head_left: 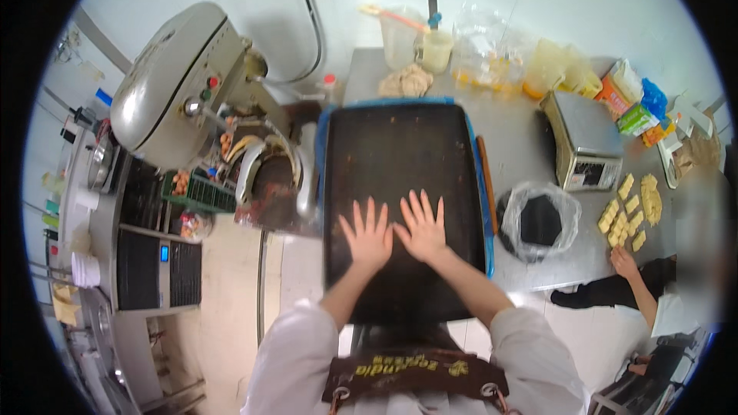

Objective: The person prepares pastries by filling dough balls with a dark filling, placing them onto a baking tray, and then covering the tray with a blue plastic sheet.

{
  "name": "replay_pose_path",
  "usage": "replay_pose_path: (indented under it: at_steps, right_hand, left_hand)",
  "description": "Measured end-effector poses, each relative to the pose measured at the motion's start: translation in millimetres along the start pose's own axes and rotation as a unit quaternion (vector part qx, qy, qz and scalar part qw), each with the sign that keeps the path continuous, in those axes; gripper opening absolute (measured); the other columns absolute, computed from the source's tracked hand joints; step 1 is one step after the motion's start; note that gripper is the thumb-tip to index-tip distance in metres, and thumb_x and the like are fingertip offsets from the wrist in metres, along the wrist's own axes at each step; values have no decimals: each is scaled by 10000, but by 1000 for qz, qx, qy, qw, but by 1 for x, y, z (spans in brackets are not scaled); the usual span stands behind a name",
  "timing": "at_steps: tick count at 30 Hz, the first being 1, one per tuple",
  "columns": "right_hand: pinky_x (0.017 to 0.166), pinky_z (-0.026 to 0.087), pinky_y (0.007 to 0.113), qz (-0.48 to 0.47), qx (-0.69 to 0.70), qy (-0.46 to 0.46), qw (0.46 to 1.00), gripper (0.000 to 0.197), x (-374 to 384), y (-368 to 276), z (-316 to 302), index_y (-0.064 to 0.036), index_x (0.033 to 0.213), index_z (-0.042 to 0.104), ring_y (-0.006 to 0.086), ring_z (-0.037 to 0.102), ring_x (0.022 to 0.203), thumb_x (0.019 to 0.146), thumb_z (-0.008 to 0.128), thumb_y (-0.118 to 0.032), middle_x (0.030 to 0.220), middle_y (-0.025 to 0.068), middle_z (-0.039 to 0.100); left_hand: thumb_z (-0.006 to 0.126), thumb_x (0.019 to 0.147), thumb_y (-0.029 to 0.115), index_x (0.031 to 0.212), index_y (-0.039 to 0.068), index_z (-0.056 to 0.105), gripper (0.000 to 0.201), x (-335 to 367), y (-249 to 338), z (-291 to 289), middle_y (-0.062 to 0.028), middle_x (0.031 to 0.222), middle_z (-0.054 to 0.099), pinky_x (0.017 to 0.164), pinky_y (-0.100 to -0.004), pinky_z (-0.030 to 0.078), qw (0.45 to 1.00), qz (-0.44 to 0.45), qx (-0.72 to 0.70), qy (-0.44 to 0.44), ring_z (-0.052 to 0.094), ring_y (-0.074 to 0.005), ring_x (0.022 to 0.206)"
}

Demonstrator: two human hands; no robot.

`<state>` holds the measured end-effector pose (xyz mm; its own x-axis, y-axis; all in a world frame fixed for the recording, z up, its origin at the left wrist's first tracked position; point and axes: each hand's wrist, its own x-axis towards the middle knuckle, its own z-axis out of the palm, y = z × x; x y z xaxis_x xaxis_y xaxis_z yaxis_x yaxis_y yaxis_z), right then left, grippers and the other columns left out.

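A large dark baking tray (396,150) lies in front of me, its near end reaching toward my apron. Blue plastic (474,142) shows along its far and side edges. My left hand (367,237) rests flat on the tray, fingers spread and pointing away. Beside it, my right hand (420,232) also lies palm down with the fingers apart. The two thumbs almost meet. Neither hand holds anything. A wooden rolling pin or stick (487,184) lies along the tray's right edge.
A big stand mixer (173,84) stands left. To the right are a bag-lined container (540,220), a scale (584,138) and cut dough pieces (619,219) near a co-worker's hand (624,263). A crumpled cloth (405,81) and plastic jugs (437,51) stand behind the tray.
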<state>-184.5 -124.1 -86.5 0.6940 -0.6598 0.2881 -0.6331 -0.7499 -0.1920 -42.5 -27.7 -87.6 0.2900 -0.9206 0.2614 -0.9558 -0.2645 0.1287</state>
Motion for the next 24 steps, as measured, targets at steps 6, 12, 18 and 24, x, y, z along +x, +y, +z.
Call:
replay_pose_path:
  at_steps: [6,12,18,24]
  right_hand:
    - [1005,465,482,55,183,125,974,421,-25,23,-93,15,1258,618,407,592,1159,950,671,-266,1209,229,652]
    - [611,479,459,281,140,-24,949,410,-172,72,-135,-40,772,576,356,628,675,945,696,-392,685,143,628]
    - [590,471,492,251,132,-129,950,440,-237,67,-119,-47,741,583,393,629,657,945,662,-428,677,167,636]
    - [541,437,493,210,110,-89,967,442,-229,69,-122,-34,696,570,411,608,600,936,671,-391,640,185,613]
  left_hand:
    - [603,996,273,1236,14,657,357,-30,-37,-54,-184,1219,688,1099,-514,391,960,-115,-233,106,585,-393,1243]
    - [658,954,404,856,16,670,401,-148,-99,-100,-168,751,701,684,-478,536,966,-226,-113,-48,691,-388,729]
    - [648,934,421,767,52,668,406,-201,-102,-91,-179,717,686,673,-504,531,955,-178,-142,-189,678,-405,711]
    - [638,933,363,771,22,656,377,-196,-112,-97,-215,729,667,661,-519,506,944,-174,-217,-176,661,-437,735]
